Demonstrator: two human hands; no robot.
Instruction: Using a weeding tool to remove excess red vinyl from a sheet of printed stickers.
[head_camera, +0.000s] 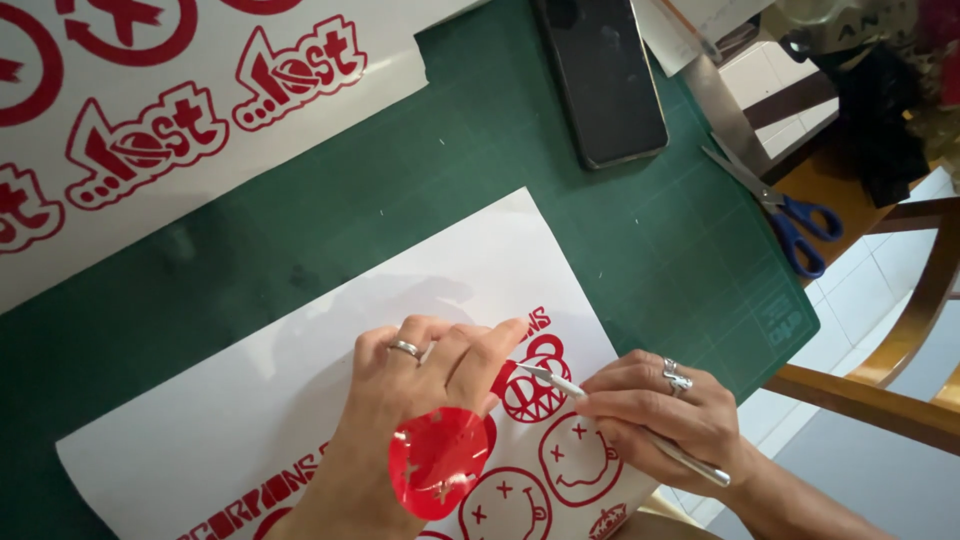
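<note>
My left hand (420, 385) presses fingertips down on a white sheet of red vinyl stickers (330, 370) lying on a green cutting mat (400, 190). A peeled scrap of red vinyl (438, 460) clings to the back of this hand. My right hand (665, 415) grips a thin silver craft tool (580, 392) like a pen, with its tip touching a red round bear-face sticker (535, 385) beside my left index finger. Round smiley-face stickers (575, 455) lie just below the tool.
A second white sheet with red lettering stickers (170, 110) covers the mat's upper left. A black phone (605, 75) lies at the top. Blue-handled scissors (785, 215) and a metal ruler (725, 105) rest at the mat's right edge, with a wooden chair frame (900, 330) beyond.
</note>
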